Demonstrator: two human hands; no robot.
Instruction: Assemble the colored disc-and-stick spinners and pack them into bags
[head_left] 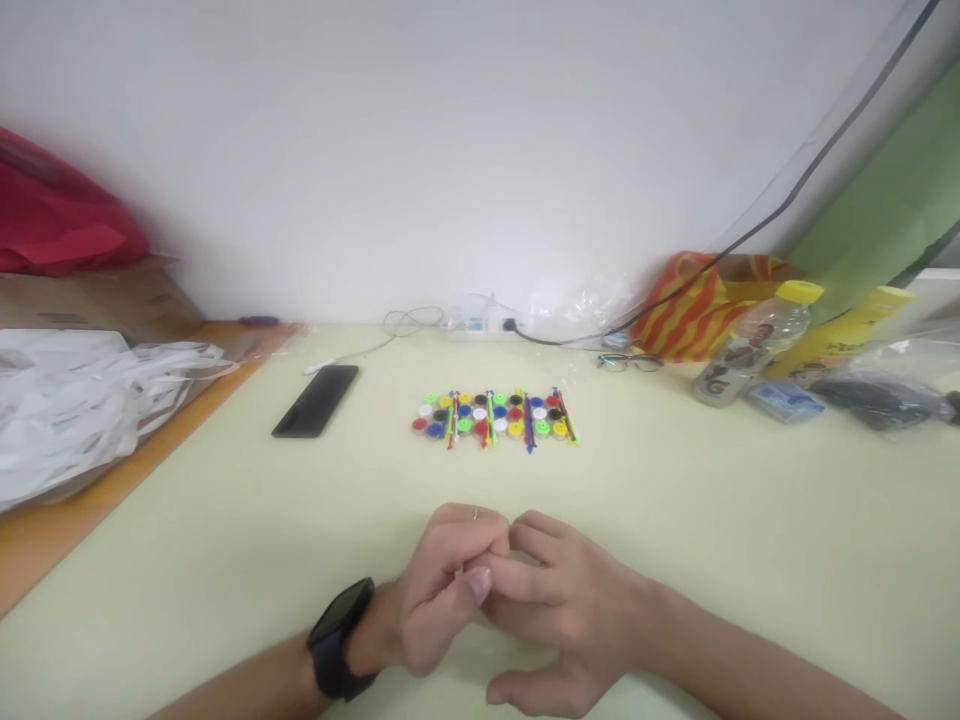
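Note:
My left hand (448, 590), wearing a black watch (341, 640) and a ring, is closed around a finger of my right hand. My right hand (574, 610) reaches in from the right with its thumb held apart; some of its fingertips are hidden behind the left hand. Beyond both hands, apart from them, rows of small round pieces (480, 427) with coloured tops lie on the table. Between the rows are thin coloured arrow-tipped sticks (529, 425) in red, blue, green and yellow.
A black phone (316, 402) lies on the pale table (225, 560). White bags (90, 400) are piled at the left. Along the back are a power strip (480, 318) and glasses (628, 362). A bottle (754, 345) and a striped bag (686, 310) stand at the right.

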